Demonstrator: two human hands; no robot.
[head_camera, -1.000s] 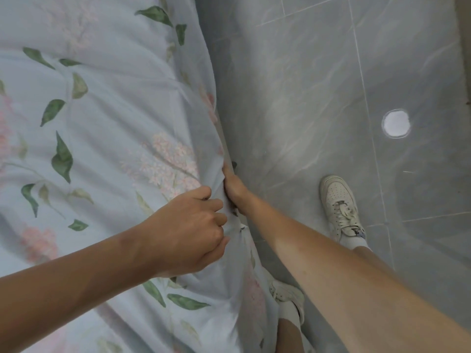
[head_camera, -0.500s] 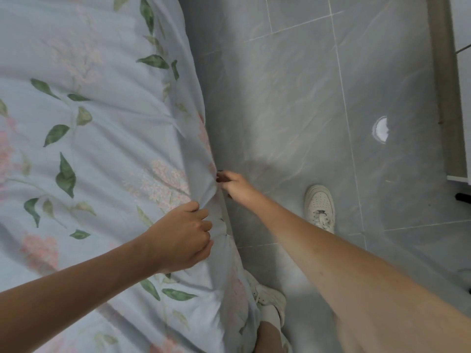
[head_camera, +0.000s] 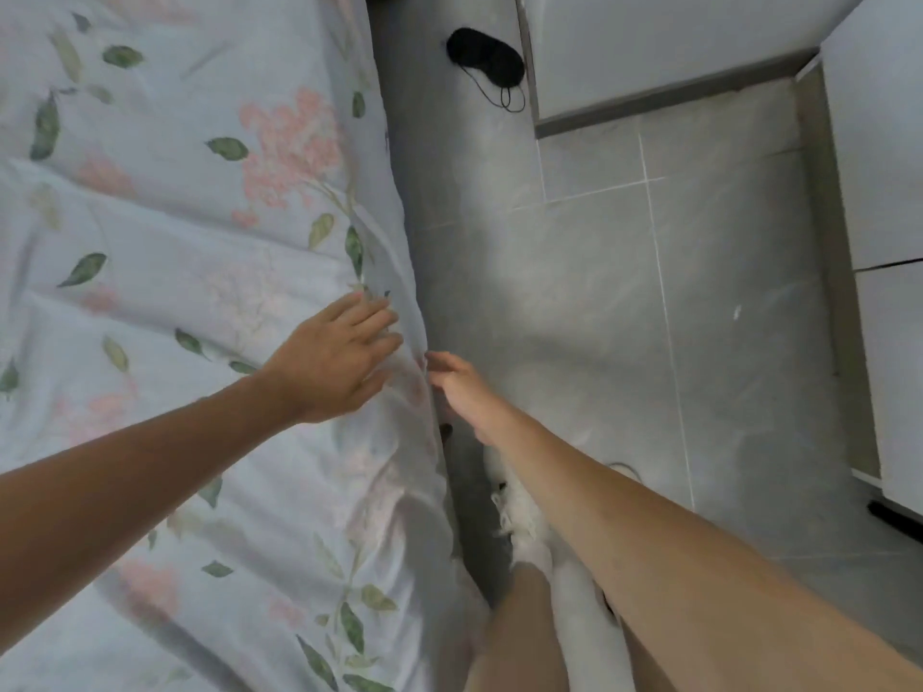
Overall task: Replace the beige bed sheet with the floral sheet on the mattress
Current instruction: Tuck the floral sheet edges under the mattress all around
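floral sheet [head_camera: 210, 252] wrinkled; left hand [head_camera: 332, 359] flat, fingers spread.

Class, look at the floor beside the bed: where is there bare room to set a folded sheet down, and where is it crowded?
Free: the grey tiles between the floral sheet edge and the white cabinets. Crowded: the strip by the bed, taken by the right hand, a white shoe and legs; farther up lies a black eye mask.

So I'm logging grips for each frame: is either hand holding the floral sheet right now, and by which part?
Neither grips it. The left hand lies open and flat on the floral sheet near its edge; the right hand is open beside the hanging edge.
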